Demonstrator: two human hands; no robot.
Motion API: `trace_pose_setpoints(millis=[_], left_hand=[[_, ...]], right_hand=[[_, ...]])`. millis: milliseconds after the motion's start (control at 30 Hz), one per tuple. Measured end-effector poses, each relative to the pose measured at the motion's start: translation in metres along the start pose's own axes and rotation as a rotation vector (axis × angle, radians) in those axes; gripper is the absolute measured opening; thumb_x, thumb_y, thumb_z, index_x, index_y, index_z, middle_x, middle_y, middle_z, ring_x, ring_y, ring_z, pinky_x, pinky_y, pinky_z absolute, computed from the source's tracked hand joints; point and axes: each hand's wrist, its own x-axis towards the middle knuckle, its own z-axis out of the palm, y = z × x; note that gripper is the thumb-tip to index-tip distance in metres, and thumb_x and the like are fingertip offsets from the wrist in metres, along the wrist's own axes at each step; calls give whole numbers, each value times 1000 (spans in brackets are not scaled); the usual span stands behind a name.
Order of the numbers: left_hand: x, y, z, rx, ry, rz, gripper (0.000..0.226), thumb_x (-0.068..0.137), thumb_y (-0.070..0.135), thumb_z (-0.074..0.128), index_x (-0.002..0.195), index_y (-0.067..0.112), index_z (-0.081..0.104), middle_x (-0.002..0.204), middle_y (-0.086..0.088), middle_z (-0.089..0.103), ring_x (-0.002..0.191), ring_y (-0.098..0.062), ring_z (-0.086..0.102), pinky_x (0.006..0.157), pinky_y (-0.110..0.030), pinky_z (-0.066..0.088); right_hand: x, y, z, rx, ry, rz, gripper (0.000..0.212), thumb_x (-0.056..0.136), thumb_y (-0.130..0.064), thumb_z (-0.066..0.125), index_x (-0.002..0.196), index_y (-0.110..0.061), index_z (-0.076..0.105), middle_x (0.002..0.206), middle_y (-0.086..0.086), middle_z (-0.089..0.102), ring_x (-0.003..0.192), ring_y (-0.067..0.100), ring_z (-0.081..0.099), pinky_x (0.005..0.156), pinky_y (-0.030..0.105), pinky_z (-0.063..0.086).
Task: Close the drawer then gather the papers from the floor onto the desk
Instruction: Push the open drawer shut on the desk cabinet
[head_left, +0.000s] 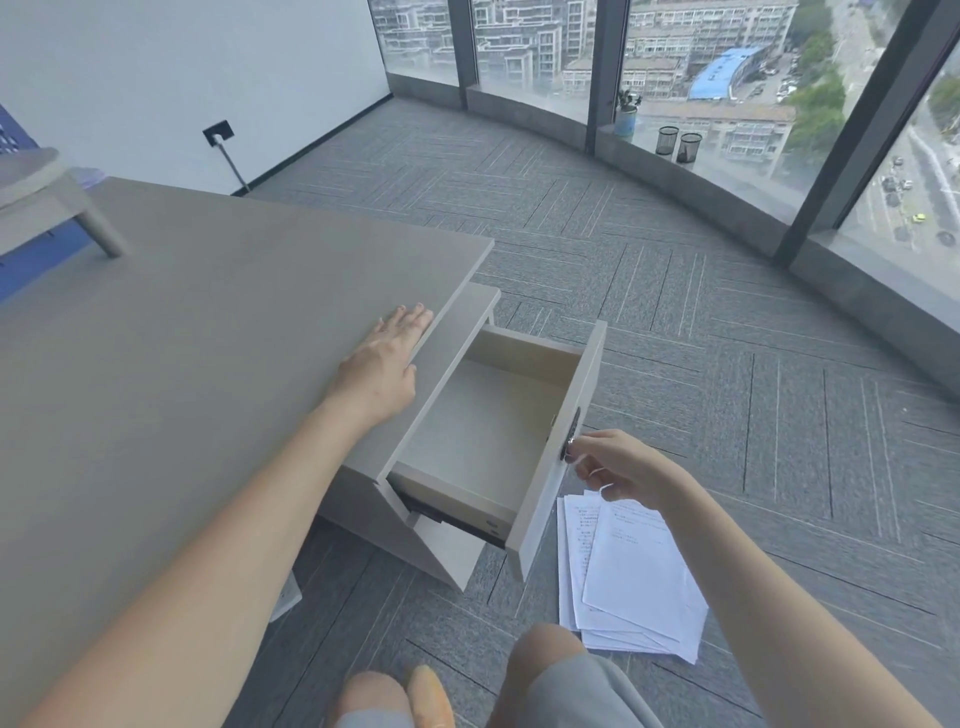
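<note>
The grey desk (182, 338) fills the left half of the view. Its top drawer (483, 431) is pulled far out and its inside is bare. My left hand (384, 364) lies flat on the desk top near the right edge, fingers spread. My right hand (618, 467) is at the dark handle (570, 434) on the drawer front (561, 447), fingertips pinching it. A loose stack of white printed papers (628, 577) lies on the carpet just below my right hand, right of the drawer.
Grey carpet (727, 312) stretches to a curved window wall. Two black mesh pen cups (678, 143) and a small potted plant (626, 117) stand on the sill. A grey stand's leg (98, 228) rests on the desk's far left. My knees (545, 660) are at the bottom.
</note>
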Motion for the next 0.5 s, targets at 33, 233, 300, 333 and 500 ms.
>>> trace_pose_setpoints(millis=[33,233,300,333,500], left_hand=[[0,1,0,-1,2,-2,74,89,-2,45,155,17,16,164,0,15,152,-18,10,123,-30,4],[-3,3,-2,-4,15,-3,73,90,-2,44,155,17,17,164,1,15,152,-17,9,122,-28,4],[-3,3,-3,-8,16,-4,73,90,-2,44,155,17,17,164,0,15,152,-18,9,123,-29,4],[-3,3,-3,-8,16,-3,73,90,-2,44,155,17,17,164,0,15,152,-18,9,123,-29,5],[-3,5,-4,-9,13,1,72,91,-2,43,155,16,16,164,0,14,152,-17,9,122,-27,3]], right_hand=[[3,-1,3,2,-3,-1,10,86,-17,58,89,-10,65,59,4,54,44,15,44,45,21,25],[16,-19,26,7,-30,3,11,91,-15,53,87,-8,61,59,5,52,45,16,41,47,23,22],[19,-25,34,-2,-36,-2,13,93,-15,52,86,-7,59,59,5,51,45,15,40,46,23,21],[22,-27,37,-6,-38,-8,15,94,-15,51,85,-7,59,59,5,51,45,16,40,45,23,21],[37,-35,55,-17,-62,-22,25,96,-21,49,78,-8,61,57,4,51,43,16,42,44,22,24]])
